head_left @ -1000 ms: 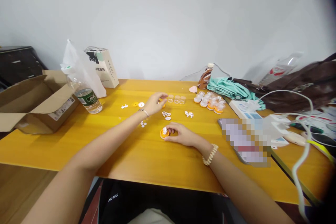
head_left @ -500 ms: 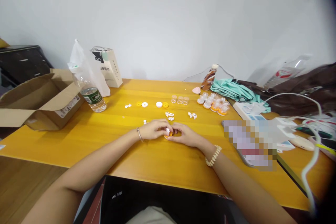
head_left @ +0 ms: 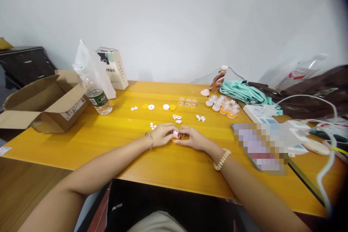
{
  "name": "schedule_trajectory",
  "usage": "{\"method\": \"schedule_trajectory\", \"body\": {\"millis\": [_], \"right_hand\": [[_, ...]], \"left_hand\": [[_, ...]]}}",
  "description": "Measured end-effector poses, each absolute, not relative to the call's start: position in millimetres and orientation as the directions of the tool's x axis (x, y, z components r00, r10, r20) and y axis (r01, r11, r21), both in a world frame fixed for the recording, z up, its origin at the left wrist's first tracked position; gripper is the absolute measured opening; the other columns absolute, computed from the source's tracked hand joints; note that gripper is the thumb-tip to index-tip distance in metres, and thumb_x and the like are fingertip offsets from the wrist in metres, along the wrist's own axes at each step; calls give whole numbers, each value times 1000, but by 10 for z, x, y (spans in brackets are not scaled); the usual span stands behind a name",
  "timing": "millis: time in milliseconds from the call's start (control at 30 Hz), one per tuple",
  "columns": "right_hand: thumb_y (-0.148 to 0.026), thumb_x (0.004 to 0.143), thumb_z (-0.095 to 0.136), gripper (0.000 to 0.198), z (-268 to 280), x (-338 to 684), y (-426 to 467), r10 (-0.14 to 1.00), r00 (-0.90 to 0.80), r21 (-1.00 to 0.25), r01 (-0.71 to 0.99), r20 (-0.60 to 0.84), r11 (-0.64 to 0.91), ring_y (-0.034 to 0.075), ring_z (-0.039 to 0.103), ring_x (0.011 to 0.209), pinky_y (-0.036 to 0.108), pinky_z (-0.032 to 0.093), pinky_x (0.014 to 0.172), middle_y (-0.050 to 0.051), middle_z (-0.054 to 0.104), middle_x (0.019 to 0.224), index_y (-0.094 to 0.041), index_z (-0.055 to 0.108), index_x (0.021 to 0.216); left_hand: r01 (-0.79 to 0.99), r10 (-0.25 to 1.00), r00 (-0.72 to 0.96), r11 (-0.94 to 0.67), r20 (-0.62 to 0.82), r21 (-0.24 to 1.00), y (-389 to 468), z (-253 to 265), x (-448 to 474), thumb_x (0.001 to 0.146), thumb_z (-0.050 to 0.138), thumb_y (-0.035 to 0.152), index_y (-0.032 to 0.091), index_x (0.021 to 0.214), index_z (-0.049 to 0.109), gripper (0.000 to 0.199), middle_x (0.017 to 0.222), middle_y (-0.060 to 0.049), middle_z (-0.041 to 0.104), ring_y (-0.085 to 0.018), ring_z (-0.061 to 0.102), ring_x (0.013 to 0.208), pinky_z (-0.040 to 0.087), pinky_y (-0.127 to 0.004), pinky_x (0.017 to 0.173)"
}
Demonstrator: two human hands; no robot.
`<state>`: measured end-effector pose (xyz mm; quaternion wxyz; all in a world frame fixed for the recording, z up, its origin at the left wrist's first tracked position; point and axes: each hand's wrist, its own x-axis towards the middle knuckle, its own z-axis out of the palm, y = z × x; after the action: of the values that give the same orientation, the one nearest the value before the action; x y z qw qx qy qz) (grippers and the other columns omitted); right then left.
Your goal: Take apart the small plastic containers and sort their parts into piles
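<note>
Both hands meet over the table near its front middle. Between them is a small round orange-and-white piece [head_left: 176, 136], mostly covered by fingers. My left hand [head_left: 162, 135] is closed on its left side, and my right hand [head_left: 192, 138] pinches it from the right. Just beyond the hands lie white cut-out pieces [head_left: 177, 118], with two similar white pieces [head_left: 200, 118] to the right. Several small white discs [head_left: 153, 126] lie beside my left hand. Farther back are white discs [head_left: 166, 107], yellow discs [head_left: 172, 107] and three clear cylinders [head_left: 187, 103].
Several clear-topped orange and white containers [head_left: 222, 106] stand at the back right, before a brown drink bottle [head_left: 219, 79] and teal cloth [head_left: 244, 92]. A phone [head_left: 257, 146] lies right of my right arm. An open cardboard box [head_left: 57, 116] and a water bottle [head_left: 99, 101] stand left.
The view has shifted slightly. My hands keep hold of the small orange-and-white piece in nearly the same pose, and more of the small white discs show beside my left hand.
</note>
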<state>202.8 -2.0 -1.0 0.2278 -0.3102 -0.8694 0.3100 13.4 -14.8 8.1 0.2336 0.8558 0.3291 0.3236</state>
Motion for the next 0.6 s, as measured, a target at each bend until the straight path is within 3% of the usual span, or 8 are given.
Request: {"method": "schedule_trajectory", "body": {"millis": [167,433,600], "right_hand": [[-39,75,59,28,45,2019,-57,694,-703,-708,409,158,575,14,51,71,25,42,66,2,59,79,-18,63,93],[-42,69,65,42,158,2068,-63,638,-767,-707,415,66,572,18,52,87,33,39,84,3,58,90,-25,62,107],[-43,71,62,43,151,2071,-60,670,-742,-857,330,25,397,14,52,76,28,43,73,1,57,83,-20,58,107]], "left_hand": [[298,815,228,-580,533,759,-131,228,131,81,51,29,15,83,58,15,79,-3,60,-12,54,71,45,-25,69],[289,848,272,-522,454,802,-103,168,64,78,57,28,16,90,60,18,79,-2,61,-11,55,71,45,-25,69],[239,878,287,-454,384,858,-106,137,86,75,61,29,15,93,59,23,73,-1,62,-10,55,67,44,-23,66]]}}
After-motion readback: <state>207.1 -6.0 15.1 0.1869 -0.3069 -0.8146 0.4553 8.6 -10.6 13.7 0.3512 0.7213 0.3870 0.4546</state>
